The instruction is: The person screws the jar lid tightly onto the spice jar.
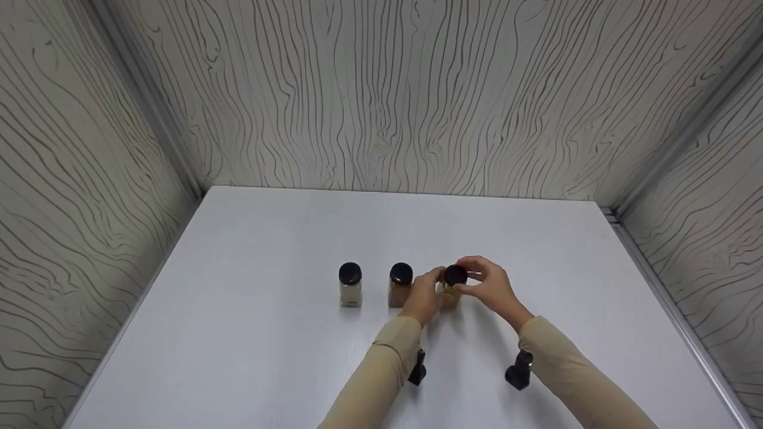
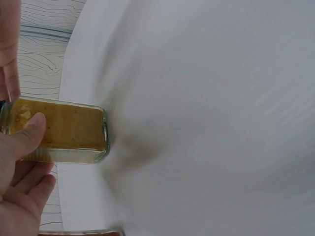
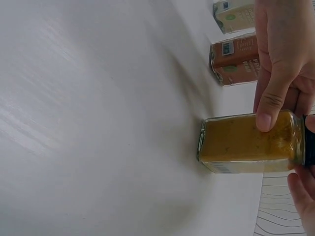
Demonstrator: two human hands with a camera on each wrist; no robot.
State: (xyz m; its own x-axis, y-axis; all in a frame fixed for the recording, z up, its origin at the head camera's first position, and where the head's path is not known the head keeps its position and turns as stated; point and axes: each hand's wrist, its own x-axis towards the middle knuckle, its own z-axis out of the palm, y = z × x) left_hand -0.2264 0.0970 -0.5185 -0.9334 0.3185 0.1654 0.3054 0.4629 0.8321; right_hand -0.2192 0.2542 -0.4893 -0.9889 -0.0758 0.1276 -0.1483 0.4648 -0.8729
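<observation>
A square glass spice jar of yellow-brown powder (image 2: 74,125) stands upright at the right end of a row of jars. My left hand (image 1: 424,296) grips its body, the thumb lying across the glass. On its black lid (image 1: 456,274) are the fingers and thumb of my right hand (image 1: 493,289), pinching it from the right side. The lid is on the jar. Just left of my left hand stands a jar of reddish-brown powder (image 3: 238,59). Whether the held jar's base touches the table cannot be told.
Farther left stands a jar of pale powder (image 1: 350,292) with a black lid. All the jars are on a white table (image 1: 256,357). Wood-patterned panels (image 1: 381,95) rise behind it and at both sides. Dark camera mounts (image 1: 518,370) hang under the wrists.
</observation>
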